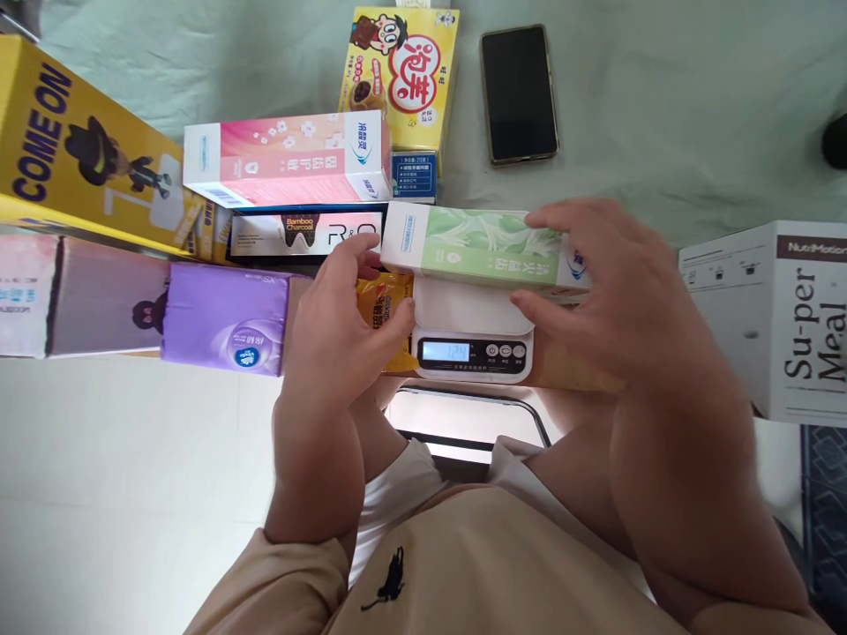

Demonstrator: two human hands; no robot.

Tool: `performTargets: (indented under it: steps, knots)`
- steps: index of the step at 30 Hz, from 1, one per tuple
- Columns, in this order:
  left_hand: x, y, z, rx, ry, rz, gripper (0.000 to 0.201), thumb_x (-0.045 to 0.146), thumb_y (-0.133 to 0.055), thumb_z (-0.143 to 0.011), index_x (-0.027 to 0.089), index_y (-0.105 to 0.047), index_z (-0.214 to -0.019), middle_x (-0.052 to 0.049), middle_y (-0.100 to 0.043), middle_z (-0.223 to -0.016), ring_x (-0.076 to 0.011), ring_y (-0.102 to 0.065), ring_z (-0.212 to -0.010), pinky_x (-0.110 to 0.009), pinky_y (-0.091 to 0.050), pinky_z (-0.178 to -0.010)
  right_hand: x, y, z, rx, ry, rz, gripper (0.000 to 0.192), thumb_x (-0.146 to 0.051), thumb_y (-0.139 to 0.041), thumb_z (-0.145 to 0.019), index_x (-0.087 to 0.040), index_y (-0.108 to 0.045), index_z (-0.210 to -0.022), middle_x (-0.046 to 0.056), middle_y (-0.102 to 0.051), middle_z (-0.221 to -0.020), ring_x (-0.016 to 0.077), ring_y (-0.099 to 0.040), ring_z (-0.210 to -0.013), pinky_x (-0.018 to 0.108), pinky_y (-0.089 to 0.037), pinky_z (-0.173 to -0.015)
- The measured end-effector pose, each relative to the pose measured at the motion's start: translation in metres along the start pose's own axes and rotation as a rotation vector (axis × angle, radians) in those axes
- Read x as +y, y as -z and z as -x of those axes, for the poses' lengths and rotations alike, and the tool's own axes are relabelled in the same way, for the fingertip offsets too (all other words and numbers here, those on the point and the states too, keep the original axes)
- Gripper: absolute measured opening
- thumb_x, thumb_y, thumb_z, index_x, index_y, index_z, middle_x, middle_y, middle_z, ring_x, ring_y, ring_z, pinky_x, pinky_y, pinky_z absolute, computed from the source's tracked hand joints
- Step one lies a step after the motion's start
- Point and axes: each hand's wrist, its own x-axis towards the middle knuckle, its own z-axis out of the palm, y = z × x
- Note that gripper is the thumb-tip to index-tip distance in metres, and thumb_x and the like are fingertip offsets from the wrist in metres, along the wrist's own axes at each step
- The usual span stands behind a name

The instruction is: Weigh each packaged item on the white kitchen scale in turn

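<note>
green carton (480,250) lies on the scale (456,309) — right grip (625,295) parted around it, left grip (337,326) spread.

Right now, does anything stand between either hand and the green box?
Nothing visible does. The right hand arches over the right end of the green box; the open left hand is near the left end. The yellow packet beside the scale lies lower, out of the way.
</note>
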Motion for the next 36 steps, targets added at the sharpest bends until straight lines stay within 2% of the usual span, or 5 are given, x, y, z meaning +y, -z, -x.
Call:
performTargets:
  steps: [7,14,22,26,36]
  knots:
    - [0.020,-0.033,0.006,-0.059,-0.048,0.255,0.072,0.032,-0.077,-0.085,0.034,-0.051,-0.153,-0.012,-0.055,-0.159,-0.0322,-0.072,-0.127,-0.058,-0.059,-0.116,-0.013,-0.001,0.013,-0.063,-0.051,0.129,0.073,-0.033,-0.067,-0.079,-0.029,-0.055,-0.151,0.013,-0.069,-0.125,0.0343,-0.068,-0.112,0.055,-0.061,-0.093]
    - [0.068,-0.075,0.024,0.015,-0.086,0.416,0.065,0.035,-0.074,-0.093,0.040,-0.045,-0.151,-0.005,-0.041,-0.172,-0.0304,-0.058,-0.148,-0.052,-0.055,-0.124,-0.016,0.016,0.043,0.011,-0.207,0.116,0.068,-0.032,-0.058,-0.088,-0.027,-0.050,-0.154,0.014,-0.062,-0.127,0.0327,-0.065,-0.118,0.054,-0.059,-0.103]
    - [0.109,-0.112,0.040,-0.347,0.105,0.766,0.072,0.041,-0.070,-0.091,0.027,-0.040,-0.155,-0.016,-0.041,-0.170,-0.0346,-0.061,-0.143,-0.052,-0.060,-0.116,0.005,0.030,0.094,0.126,-0.330,0.214,0.064,-0.036,-0.059,-0.092,-0.019,-0.050,-0.153,0.019,-0.059,-0.123,0.0335,-0.064,-0.113,0.057,-0.059,-0.097]
    - [0.127,-0.139,0.039,-0.505,0.207,0.960,0.069,0.037,-0.065,-0.095,0.021,-0.037,-0.155,-0.018,-0.060,-0.156,-0.0319,-0.070,-0.132,-0.047,-0.066,-0.107,0.012,0.028,0.112,0.080,-0.323,0.326,0.056,-0.036,-0.053,-0.098,-0.016,-0.054,-0.150,0.021,-0.059,-0.117,0.0364,-0.065,-0.111,0.056,-0.060,-0.091]
    - [0.133,-0.148,0.033,-0.507,0.191,0.691,0.054,0.044,-0.053,-0.102,0.021,-0.058,-0.152,-0.008,-0.048,-0.171,-0.0303,-0.041,-0.164,-0.049,-0.030,-0.141,0.002,0.018,0.133,-0.050,-0.080,0.313,0.061,-0.024,-0.051,-0.097,0.000,-0.051,-0.154,0.033,-0.044,-0.167,0.0456,-0.045,-0.158,0.063,-0.047,-0.125]
